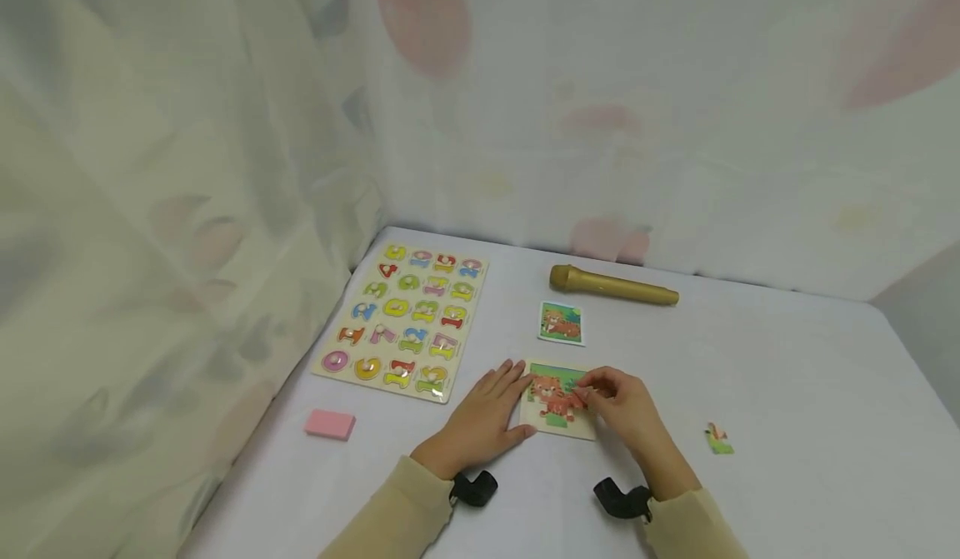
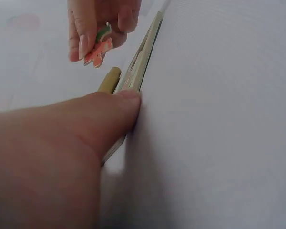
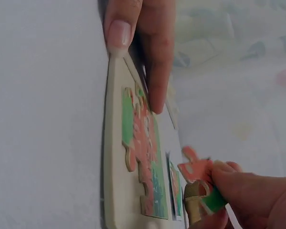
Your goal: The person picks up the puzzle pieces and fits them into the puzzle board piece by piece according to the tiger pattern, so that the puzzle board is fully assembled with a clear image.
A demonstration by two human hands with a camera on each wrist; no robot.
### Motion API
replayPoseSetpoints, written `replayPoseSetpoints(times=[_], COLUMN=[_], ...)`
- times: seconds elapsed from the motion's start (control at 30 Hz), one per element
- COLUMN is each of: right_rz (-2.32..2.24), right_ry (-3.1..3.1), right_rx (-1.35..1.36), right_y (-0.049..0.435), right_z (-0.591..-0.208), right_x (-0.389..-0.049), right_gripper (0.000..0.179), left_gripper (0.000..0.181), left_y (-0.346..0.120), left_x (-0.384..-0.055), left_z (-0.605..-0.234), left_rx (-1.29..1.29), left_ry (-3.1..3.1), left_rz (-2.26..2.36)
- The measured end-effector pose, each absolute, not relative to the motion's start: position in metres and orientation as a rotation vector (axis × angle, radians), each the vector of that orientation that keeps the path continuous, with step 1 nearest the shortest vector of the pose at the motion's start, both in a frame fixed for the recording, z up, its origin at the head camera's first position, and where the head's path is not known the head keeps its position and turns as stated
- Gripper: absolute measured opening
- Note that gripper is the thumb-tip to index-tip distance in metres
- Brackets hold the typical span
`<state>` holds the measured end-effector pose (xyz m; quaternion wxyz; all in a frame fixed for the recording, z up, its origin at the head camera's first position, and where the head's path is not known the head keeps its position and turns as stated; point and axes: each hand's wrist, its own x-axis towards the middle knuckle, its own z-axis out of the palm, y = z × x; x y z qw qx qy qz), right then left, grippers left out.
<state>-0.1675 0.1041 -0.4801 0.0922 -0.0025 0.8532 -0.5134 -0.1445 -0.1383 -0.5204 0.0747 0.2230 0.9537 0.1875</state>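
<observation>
A small wooden jigsaw board (image 1: 577, 434) with a partly assembled tiger picture (image 3: 145, 143) lies in the middle of the table. My left hand (image 1: 483, 421) rests at its left side, fingers extended, the thumb (image 2: 119, 107) against the edge. Between thumb and fingers, my right hand (image 1: 626, 413) pinches an orange and green jigsaw piece (image 3: 198, 170). This piece is held above the board's right part, apart from the picture in both wrist views. One loose jigsaw piece (image 1: 719, 439) lies on the table right of my right hand.
Behind the board lies a tiger picture card (image 1: 561, 323), and farther back a gold toy microphone (image 1: 615, 284). A number puzzle board (image 1: 390, 321) occupies the left side, with a pink block (image 1: 330, 425) in front of it. Patterned cloth (image 1: 480, 126) hangs behind and at left.
</observation>
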Motion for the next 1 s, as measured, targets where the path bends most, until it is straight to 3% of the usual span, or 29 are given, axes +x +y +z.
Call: replayPoseSetpoints(times=[0.17,0.43,0.67,1.0], right_rz=[-1.514,-1.465,-1.445,-0.881], right_ry=[2.516,2.581,2.584,3.017], right_rx=[-0.019,0.015,0.059,-0.362], right_y=[0.108,0.109,0.107,0.100], right_z=[-0.481,-0.492,-0.497,-0.497], right_x=[-0.164,-0.157,-0.152,-0.143], right_gripper=[0.025,0.005,0.016,0.011], left_gripper=[0.079,0.079,0.079,0.079], left_y=[-0.139,-0.139,-0.139,-0.139], left_x=[-0.144,-0.145,-0.145,-0.145], left_z=[-0.521,-0.520,-0.520,-0.520], left_rx=[0.679,0.693,0.700,0.706], left_ry=[2.879,2.870,2.866,2.878], left_rz=[0.551,0.557,0.576,0.565])
